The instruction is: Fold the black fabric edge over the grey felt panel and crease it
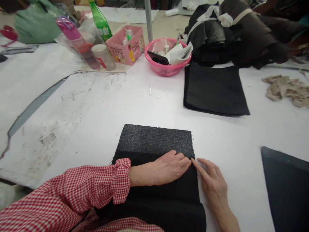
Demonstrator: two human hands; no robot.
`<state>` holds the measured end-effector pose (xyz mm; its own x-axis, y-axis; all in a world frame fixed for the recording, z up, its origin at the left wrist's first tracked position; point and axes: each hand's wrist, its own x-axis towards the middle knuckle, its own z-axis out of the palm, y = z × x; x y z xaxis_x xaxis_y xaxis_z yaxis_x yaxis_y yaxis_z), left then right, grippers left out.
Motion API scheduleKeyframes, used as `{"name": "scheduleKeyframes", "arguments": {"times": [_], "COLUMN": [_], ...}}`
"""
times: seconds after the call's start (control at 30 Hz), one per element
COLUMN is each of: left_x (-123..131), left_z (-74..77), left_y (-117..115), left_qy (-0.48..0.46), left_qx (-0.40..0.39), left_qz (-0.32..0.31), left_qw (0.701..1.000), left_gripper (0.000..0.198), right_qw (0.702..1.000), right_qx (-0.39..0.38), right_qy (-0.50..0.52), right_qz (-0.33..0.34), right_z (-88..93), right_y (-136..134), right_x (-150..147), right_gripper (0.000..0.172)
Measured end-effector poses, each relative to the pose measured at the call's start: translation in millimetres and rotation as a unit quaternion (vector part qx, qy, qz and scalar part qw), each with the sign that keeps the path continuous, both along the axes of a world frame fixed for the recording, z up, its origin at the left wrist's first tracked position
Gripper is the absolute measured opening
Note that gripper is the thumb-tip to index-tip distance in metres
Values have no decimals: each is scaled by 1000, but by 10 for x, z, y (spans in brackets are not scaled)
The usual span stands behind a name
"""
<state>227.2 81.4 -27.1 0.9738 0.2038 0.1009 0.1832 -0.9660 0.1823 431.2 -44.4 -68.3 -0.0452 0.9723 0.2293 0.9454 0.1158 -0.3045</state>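
In front of me lies a black fabric panel (169, 190), with a speckled dark grey strip (156, 137) showing along its far end. My left hand (170, 166) reaches across the panel, its fingers bent together on the cloth near the right edge, where the strip meets the plain black part. The undersides of those fingers are hidden. Just outside that edge is my right hand (213, 183), with one digit touching the fabric beside my left fingertips and the other fingers held apart over the white table surface.
A stack of black cloth pieces (216, 90) lies farther back, near a pink basin (166, 69) holding papers and a phone. Another black piece (287, 190) is at the right. Bottles and a pink box (126, 46) stand back left; dark fabric bundles (217, 35) pile up back right.
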Motion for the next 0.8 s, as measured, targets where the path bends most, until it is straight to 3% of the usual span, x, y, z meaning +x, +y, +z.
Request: {"name": "scheduleKeyframes", "arguments": {"times": [0.2, 0.43, 0.57, 0.67, 0.8], "left_x": [-245, -1170, -1598, -1686, -1557], "left_z": [-10, -11, -43, -32, 45], "left_y": [21, 73, 56, 38, 35], "left_qy": [-5, 38, 28, 5, -25], "left_qx": [23, 20, 14, -9, -55], "left_qz": [6, 71, 125, 150, 154], "left_qw": [1000, 997, 992, 989, 986], "left_gripper": [24, 35, 34, 28, 22], "right_qw": [1000, 999, 996, 998, 998], "right_qx": [8, 24, 52, 32, -36], "right_qy": [-21, 9, 57, 44, 17], "right_qz": [3, -28, -49, -29, 43], "right_z": [5, 14, 140, 262, 325], "right_y": [-8, -37, 39, 182, 372], "right_x": [-40, -46, -59, -111, -168], "right_gripper": [54, 43, 28, 19, 28]}}
